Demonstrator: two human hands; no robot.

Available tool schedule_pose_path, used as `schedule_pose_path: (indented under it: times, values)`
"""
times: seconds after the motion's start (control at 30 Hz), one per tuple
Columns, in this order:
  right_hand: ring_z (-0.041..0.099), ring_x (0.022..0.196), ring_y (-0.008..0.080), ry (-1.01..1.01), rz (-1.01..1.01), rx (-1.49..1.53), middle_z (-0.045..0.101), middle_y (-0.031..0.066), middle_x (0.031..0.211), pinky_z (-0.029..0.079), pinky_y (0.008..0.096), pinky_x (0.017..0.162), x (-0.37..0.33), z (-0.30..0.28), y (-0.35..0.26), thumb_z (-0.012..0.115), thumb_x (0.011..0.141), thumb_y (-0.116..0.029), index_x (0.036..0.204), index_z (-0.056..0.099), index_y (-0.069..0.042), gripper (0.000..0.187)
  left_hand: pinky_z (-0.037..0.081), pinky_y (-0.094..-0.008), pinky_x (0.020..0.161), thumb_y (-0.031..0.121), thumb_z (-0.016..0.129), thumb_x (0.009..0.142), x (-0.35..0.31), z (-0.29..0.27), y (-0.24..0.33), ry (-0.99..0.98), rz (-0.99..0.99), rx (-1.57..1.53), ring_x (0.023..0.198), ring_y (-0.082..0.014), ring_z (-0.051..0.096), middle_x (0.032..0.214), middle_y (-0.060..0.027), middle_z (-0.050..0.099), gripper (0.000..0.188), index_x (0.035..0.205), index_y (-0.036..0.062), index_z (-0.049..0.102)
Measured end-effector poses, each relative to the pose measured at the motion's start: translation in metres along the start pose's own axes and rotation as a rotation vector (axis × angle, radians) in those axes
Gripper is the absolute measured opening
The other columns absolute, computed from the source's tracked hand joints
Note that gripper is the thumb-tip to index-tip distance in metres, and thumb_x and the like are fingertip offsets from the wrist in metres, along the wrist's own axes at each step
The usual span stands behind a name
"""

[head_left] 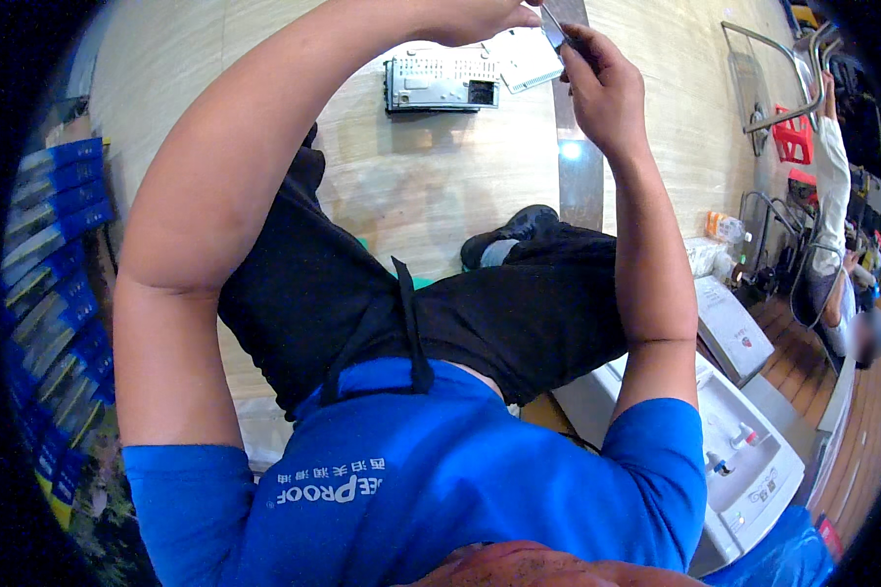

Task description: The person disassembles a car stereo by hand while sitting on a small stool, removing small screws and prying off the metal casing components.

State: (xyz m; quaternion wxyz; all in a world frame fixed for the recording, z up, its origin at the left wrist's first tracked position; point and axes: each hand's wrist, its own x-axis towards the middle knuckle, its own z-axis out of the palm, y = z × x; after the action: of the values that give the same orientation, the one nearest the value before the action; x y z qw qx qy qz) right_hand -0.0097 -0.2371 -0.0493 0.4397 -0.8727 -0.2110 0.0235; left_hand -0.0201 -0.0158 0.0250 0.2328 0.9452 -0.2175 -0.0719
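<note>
Both hands are raised in front of the person. The right hand (602, 83) pinches a thin grey strip (555, 27), perhaps a small metal part. The left hand (475, 18) is curled at the strip's other end, its grip cut off by the picture's edge. Below them, on the pale wood floor (431, 186), lie a metal car-stereo chassis (440, 85) and a white finned plate (524, 59) touching its right corner.

The left hand (470, 18) is cut off by the top edge, hiding its hold on the thin metal piece (554, 29).
</note>
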Motion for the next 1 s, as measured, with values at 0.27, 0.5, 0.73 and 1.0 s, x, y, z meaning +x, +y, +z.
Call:
schedule_pose_path:
  times: [0.27,0.5,0.73,1.0]
  values:
    - [0.063,0.087,0.0116,-0.02,-0.019,0.274,0.067,0.0076,0.099,0.051,0.026,0.073,0.0,0.001,-0.011,0.054,0.096,0.0,0.12,0.059,0.002,0.024,0.048,-0.0484,0.086,0.025,0.058,0.092,0.003,0.009,-0.002,0.034,0.064,-0.031,0.099,-0.0407,0.062,0.1,-0.0229,0.067,0.028,0.103,0.0015,0.067]
    - [0.061,0.081,0.0103,0.023,0.031,0.273,0.068,0.0066,0.097,0.049,0.0239,0.068,0.001,0.003,-0.014,0.06,0.095,-0.007,0.119,0.06,0.003,0.025,0.049,-0.0471,0.085,0.022,0.059,0.091,-0.003,0.001,0.002,0.225,-0.019,-0.06,0.099,-0.0406,0.063,0.1,-0.0253,0.067,0.027,0.106,0.0,0.064]
    - [0.059,0.074,0.008,0.057,-0.003,0.353,0.068,0.0053,0.094,0.047,0.021,0.061,0.004,-0.001,-0.02,0.066,0.092,-0.008,0.115,0.063,0.001,0.025,0.049,-0.0467,0.084,0.022,0.06,0.09,-0.006,-0.012,-0.003,0.14,-0.047,-0.05,0.097,-0.0396,0.064,0.097,-0.0241,0.068,0.025,0.101,0.0002,0.063]
    - [0.056,0.062,0.0083,0.13,0.032,0.41,0.066,0.0057,0.081,0.043,0.0218,0.054,0.011,-0.004,-0.044,0.067,0.092,-0.009,0.103,0.064,0.003,0.016,0.05,-0.0466,0.08,0.024,0.059,0.088,-0.009,-0.008,-0.018,0.146,-0.005,0.092,0.088,-0.0392,0.065,0.088,-0.0209,0.068,0.023,0.088,0.0026,0.067]
